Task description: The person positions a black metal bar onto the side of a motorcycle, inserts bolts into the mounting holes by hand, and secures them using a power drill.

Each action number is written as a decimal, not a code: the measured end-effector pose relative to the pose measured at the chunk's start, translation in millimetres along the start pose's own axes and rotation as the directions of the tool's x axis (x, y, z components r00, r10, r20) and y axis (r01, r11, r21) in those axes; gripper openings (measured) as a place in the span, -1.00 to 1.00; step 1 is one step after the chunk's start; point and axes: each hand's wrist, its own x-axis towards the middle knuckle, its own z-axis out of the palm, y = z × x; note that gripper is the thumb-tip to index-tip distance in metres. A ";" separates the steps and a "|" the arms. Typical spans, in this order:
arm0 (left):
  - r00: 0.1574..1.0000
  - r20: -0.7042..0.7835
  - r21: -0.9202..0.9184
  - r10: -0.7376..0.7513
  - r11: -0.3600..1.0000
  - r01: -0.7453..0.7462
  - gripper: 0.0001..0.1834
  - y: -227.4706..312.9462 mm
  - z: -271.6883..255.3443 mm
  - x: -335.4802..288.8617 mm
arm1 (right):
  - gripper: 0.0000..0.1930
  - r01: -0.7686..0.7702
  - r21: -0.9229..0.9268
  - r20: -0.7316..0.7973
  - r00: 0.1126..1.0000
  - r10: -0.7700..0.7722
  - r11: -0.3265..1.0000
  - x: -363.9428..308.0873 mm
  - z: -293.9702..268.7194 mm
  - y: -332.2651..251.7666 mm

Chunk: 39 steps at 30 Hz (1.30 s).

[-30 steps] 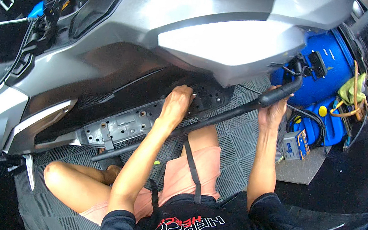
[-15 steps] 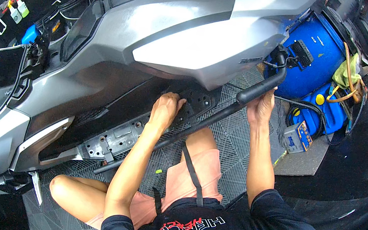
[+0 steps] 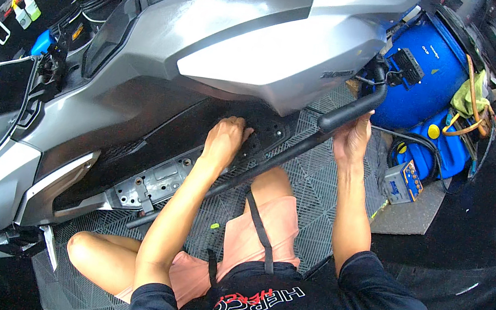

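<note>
A silver-grey scooter (image 3: 104,127) fills the upper left, its lower side stripped to a dark footboard frame (image 3: 150,188) with holes and bolts. My left hand (image 3: 224,145) is closed at this frame, below the body panel; its curled fingers hide whatever they hold. A black tubular bar (image 3: 272,162) slants across in front of the frame, with a thicker bent end (image 3: 350,112) at the upper right. Round that end my right hand (image 3: 352,142) is closed from below, its fingers partly hidden behind the tube.
At the right stand a blue drum (image 3: 425,66), a blue jerrycan (image 3: 438,151) with yellow caps, a coiled black hose and a small grey-blue box (image 3: 402,183) on a grey slab (image 3: 406,214). Grey grid tiles (image 3: 308,222) cover the floor. A small yellow-green piece (image 3: 215,226) lies beside my legs.
My left hand has shifted slightly upward along the frame, and its forearm leans a little farther left. My right hand stays at the bar's thick end.
</note>
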 end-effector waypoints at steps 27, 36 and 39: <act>0.970 0.082 -0.257 -0.231 0.935 0.244 -0.73 -14.5 8.5 2.9 | -0.43 -0.123 0.117 0.108 0.988 0.111 0.985 45.7 -65.3 2.2; 0.986 0.093 -0.244 -0.142 0.957 0.161 -0.73 -17.1 10.9 7.6 | -0.42 -0.127 0.125 0.122 0.986 0.112 0.984 44.4 -66.1 -0.9; 0.981 0.129 -0.218 -0.145 0.961 0.170 -0.74 -20.5 8.3 6.4 | -0.43 -0.091 0.118 0.119 0.990 0.077 0.989 42.2 -58.0 3.2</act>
